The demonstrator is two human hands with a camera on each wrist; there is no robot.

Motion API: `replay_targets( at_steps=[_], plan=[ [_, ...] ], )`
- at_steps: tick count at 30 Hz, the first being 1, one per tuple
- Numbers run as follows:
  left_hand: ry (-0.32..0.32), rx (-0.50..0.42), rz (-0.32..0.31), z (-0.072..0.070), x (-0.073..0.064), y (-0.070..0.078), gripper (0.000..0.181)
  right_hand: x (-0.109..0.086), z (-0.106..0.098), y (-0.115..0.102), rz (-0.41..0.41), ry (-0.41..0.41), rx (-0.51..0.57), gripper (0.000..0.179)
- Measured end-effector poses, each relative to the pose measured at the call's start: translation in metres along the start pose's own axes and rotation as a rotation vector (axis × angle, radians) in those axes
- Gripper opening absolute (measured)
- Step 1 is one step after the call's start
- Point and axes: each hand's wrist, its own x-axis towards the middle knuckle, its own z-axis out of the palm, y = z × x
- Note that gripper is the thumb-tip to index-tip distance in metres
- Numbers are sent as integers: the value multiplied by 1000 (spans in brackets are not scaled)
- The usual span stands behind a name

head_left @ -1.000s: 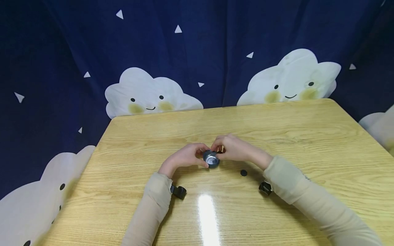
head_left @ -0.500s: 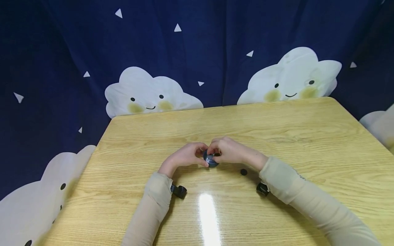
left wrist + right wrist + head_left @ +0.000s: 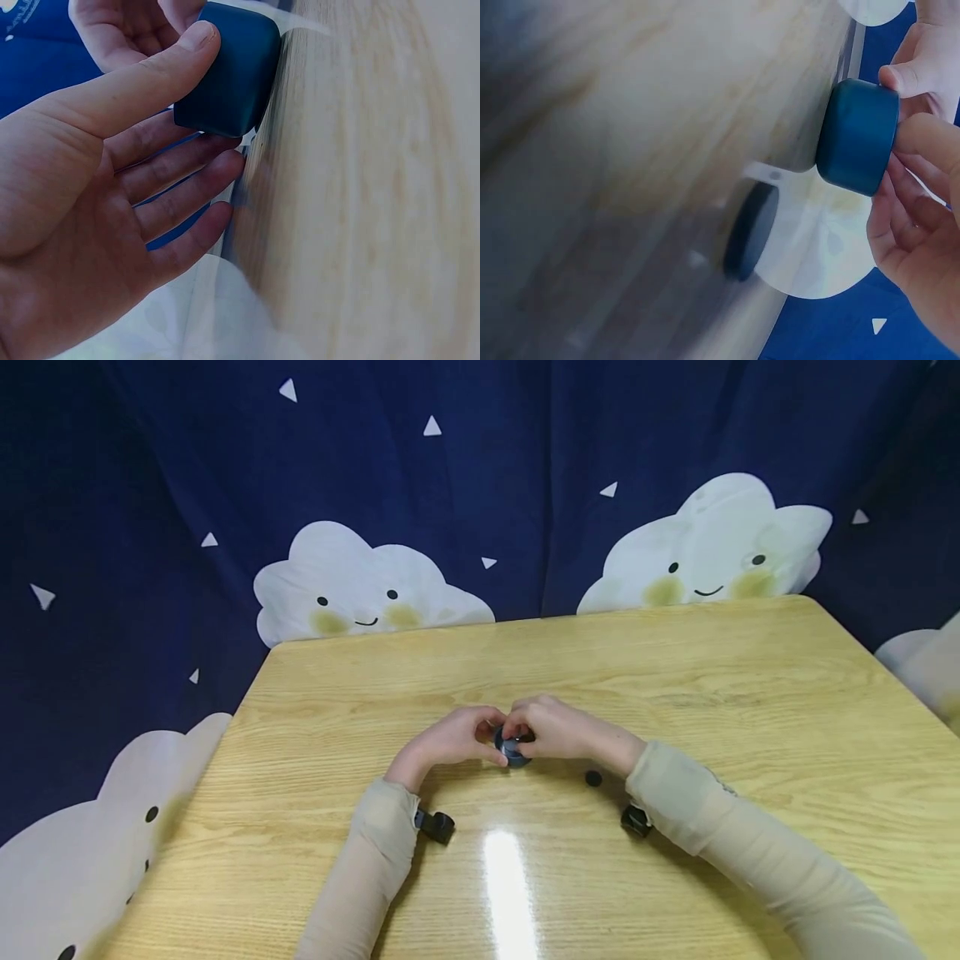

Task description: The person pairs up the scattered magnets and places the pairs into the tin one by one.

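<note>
A small round dark-teal cup [image 3: 513, 760] stands on the table in the middle of the head view. My left hand [image 3: 461, 737] holds it from the left, thumb on its near wall and fingers behind. The wall of the cup [image 3: 232, 71] shows smooth and rounded in the left wrist view. Over its top is my right hand [image 3: 555, 727], with thumb and index finger pinching a dark disc-shaped piece [image 3: 510, 746] at the mouth. In the right wrist view, the right hand [image 3: 922, 217] largely hides this piece. The cup's inside is hidden.
A flat black disc [image 3: 593, 778] lies on the wooden table [image 3: 337, 693], near the right wrist. Black wrist devices [image 3: 437, 827] hang under both sleeves. A dark blue curtain [image 3: 517, 485] with clouds borders the table's far and left sides.
One second ago the cup's silvery inside showed; half a second ago a dark disc-shaped piece covered it. My right hand has moved slightly left, over the cup. The left hand has kept its place.
</note>
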Motion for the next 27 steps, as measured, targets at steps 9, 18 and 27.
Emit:
replay_targets(
  at_steps=[9, 18, 27],
  plan=[
    [-2, 4, -1, 2, 3, -7, 48, 0, -2, -3, -1, -44, -27, 16],
    [1, 17, -1, -1, 4, -6, 49, 1, -8, -1, -23, -27, -9, 15],
    [-14, 49, 15, 2, 4, -4, 50, -3, -12, -2, 34, -33, -18, 14]
  ],
)
